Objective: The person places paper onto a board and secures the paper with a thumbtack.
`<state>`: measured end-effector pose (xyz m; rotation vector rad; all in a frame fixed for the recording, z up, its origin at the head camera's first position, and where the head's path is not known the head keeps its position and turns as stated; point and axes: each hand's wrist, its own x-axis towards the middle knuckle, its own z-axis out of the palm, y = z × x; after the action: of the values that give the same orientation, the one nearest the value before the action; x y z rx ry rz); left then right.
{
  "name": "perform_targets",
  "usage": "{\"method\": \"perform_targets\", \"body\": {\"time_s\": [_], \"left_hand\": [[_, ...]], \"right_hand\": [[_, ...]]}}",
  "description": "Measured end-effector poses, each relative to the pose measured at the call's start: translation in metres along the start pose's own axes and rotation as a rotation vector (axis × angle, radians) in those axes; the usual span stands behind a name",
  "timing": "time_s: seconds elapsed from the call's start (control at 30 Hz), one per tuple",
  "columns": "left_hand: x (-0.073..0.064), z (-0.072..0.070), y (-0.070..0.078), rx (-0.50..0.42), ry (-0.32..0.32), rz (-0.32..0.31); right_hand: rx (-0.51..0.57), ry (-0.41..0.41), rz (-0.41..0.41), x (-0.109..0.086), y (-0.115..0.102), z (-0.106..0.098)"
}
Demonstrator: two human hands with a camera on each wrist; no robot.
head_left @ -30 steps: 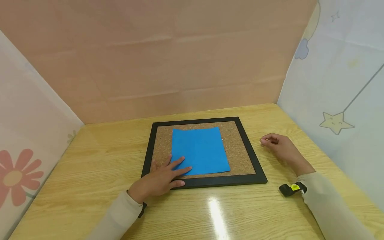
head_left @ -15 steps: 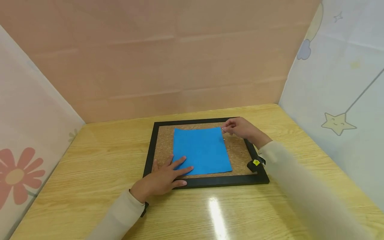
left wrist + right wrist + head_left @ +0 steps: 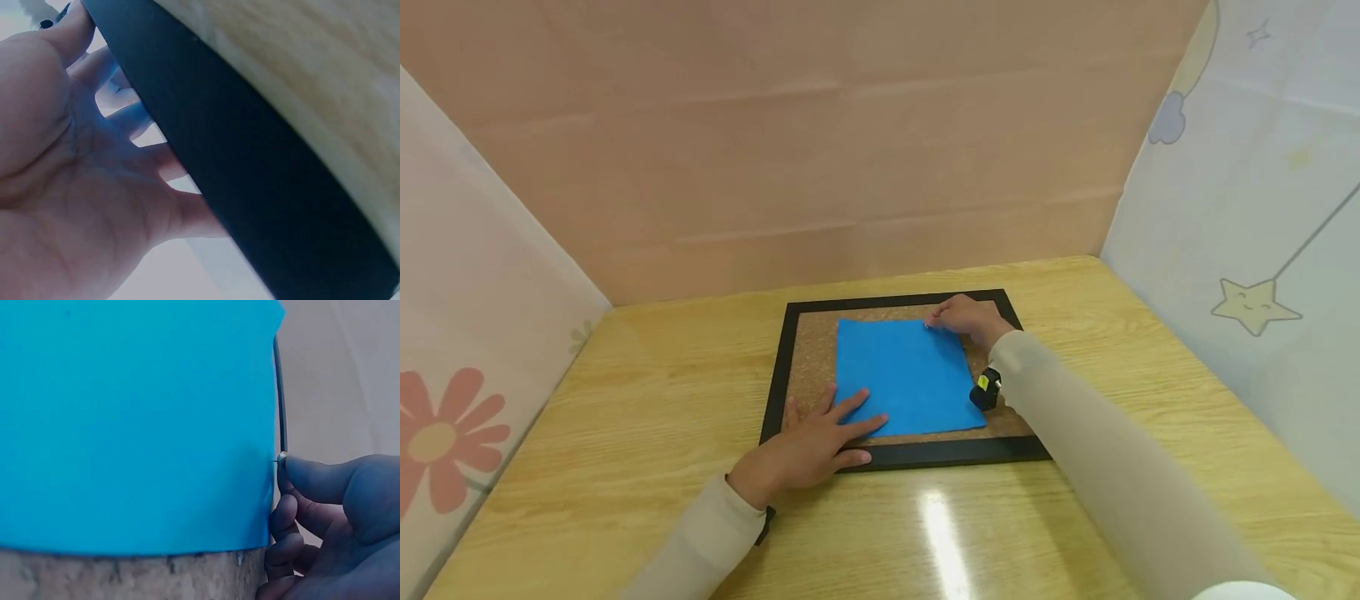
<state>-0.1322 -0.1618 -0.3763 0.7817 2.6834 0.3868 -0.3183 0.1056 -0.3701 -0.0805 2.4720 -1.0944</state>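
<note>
A blue sheet point(image 3: 895, 367) lies on a cork board point(image 3: 811, 346) with a black frame point(image 3: 955, 452). My left hand point(image 3: 808, 446) is spread at the lower left, its fingers over the sheet's corner and the board's front edge. In the left wrist view its palm point(image 3: 69, 162) faces the frame's outer side point(image 3: 237, 144). At the sheet's far edge, near the far right corner, my right hand point(image 3: 964, 317) pinches a pushpin point(image 3: 283, 459) between thumb and forefinger. The pin's needle points at the sheet, its tip right at the surface. The other right fingers are curled.
The board rests on a wood-grain table point(image 3: 655, 417). A peach backdrop point(image 3: 850, 150) stands behind, with printed panels on the left point(image 3: 475, 292) and right point(image 3: 1247, 208). A white rounded thing point(image 3: 1243, 592) shows at the bottom right edge.
My right hand has moved left from the table beside the board, past the sheet's far right corner, to its far edge. My left hand has stayed in place on the sheet.
</note>
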Motion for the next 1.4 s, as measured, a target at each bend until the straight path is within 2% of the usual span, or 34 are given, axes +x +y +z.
{"method": "perform_targets", "body": {"time_s": [0.13,0.47,0.63,0.8,0.9,1.03,1.17,1.27,1.4], "left_hand": [[-0.002,0.0,0.002,-0.008,0.002,-0.005],[-0.004,0.001,0.003,0.001,0.0,-0.008],[-0.005,0.0,0.002,0.006,0.008,0.004],[-0.004,0.0,0.001,0.01,0.009,0.003],[-0.004,0.002,-0.001,0.002,0.003,0.004],[-0.005,0.004,-0.003,-0.01,-0.001,0.006],[-0.005,0.005,-0.006,-0.006,0.005,-0.005],[-0.005,0.005,-0.009,-0.005,0.012,-0.01],[-0.005,0.006,-0.013,0.0,0.023,-0.019]], "right_hand": [[0.033,0.011,0.039,0.0,-0.001,0.002],[0.048,0.062,0.062,-0.002,-0.002,0.007],[0.074,0.134,0.074,-0.001,-0.002,0.012],[0.087,0.204,0.065,0.0,-0.001,0.017],[0.068,0.197,0.037,-0.002,0.004,0.017],[-0.066,0.102,-0.052,-0.017,0.009,0.011],[-0.295,0.022,-0.235,-0.05,0.014,0.001],[-0.467,0.042,-0.393,-0.081,0.025,-0.003],[-0.641,0.124,-0.541,-0.12,0.047,-0.002]]}}
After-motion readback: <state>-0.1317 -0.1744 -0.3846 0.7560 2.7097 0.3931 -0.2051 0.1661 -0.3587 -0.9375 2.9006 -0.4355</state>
